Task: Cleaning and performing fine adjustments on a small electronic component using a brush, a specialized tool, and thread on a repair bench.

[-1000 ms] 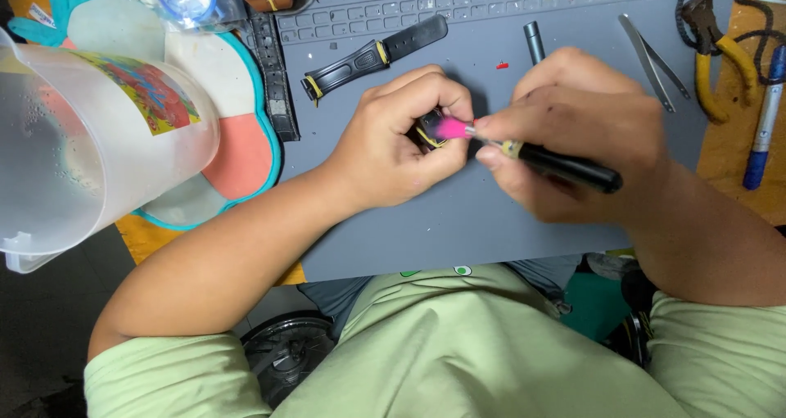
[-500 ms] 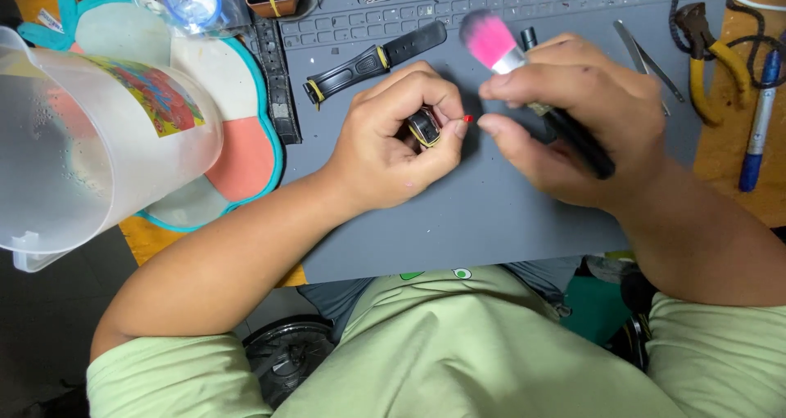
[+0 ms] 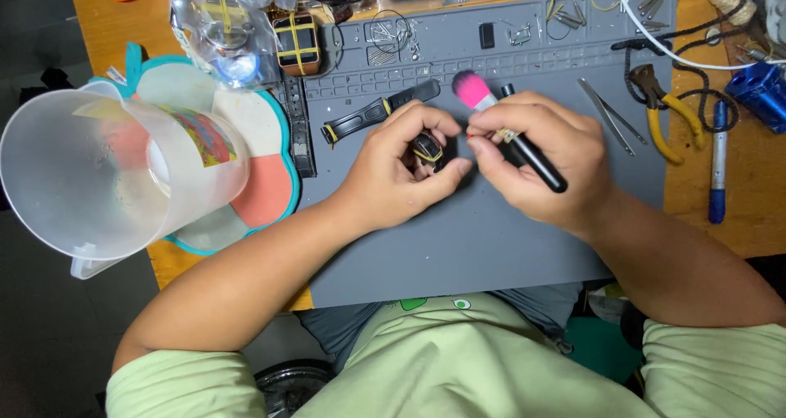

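My left hand [image 3: 401, 172] grips a small black watch case with yellow trim [image 3: 427, 149] over the grey work mat [image 3: 458, 246]. My right hand [image 3: 540, 160] holds a black-handled brush [image 3: 536, 158] whose pink bristle head [image 3: 471, 89] points up and away from the watch case. The thumb and forefinger of my right hand almost touch the left hand's fingertips. A black watch strap with yellow details [image 3: 372, 113] lies on the mat just beyond my left hand.
A clear plastic jug [image 3: 98, 172] stands at the left on a flower-shaped mat [image 3: 262, 197]. Tweezers [image 3: 606, 115], yellow-handled pliers [image 3: 659, 115] and a blue pen [image 3: 718, 160] lie at the right. A plastic bag with parts [image 3: 221, 25] sits at the back.
The brush head was on the watch case a second ago; my right hand has since swung it up and away, bristles now pointing toward the far side of the mat.
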